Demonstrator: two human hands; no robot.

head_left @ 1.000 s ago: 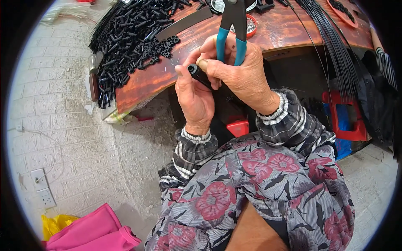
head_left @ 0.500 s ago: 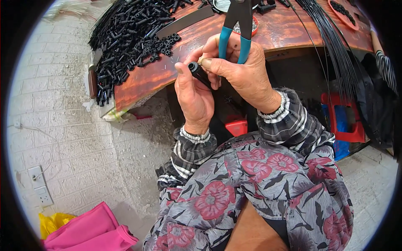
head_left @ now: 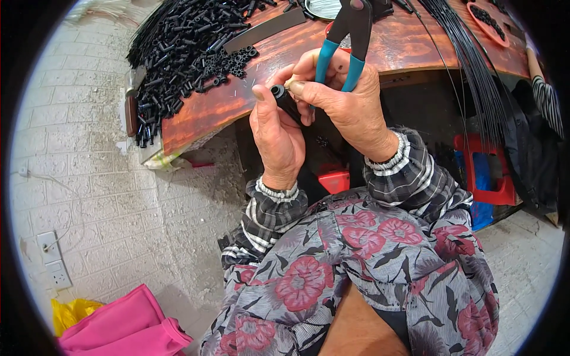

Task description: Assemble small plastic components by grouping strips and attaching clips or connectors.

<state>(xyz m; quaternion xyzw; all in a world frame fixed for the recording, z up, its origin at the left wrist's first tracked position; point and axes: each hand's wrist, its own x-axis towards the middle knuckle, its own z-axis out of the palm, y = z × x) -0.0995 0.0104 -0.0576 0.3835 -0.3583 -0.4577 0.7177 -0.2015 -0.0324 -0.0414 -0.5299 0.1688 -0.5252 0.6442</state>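
Observation:
My left hand is closed round a short black tube, whose ringed open end points up between thumb and fingers. Close against it, my right hand pinches at the tube's rim with thumb and forefinger; anything tiny in that pinch is too small to make out. A pair of pliers with blue-green handles is tucked in my right hand, handles in the palm and dark jaws pointing away over the table.
A heap of black tubular parts covers the left of the reddish wooden table, beside a dark flat bar. Long black rods hang over the right edge. A red stool stands below. Another person's striped sleeve shows far right.
Both hands and the black tube stay together, nearly in place. The pliers have tilted slightly to the right with my right hand.

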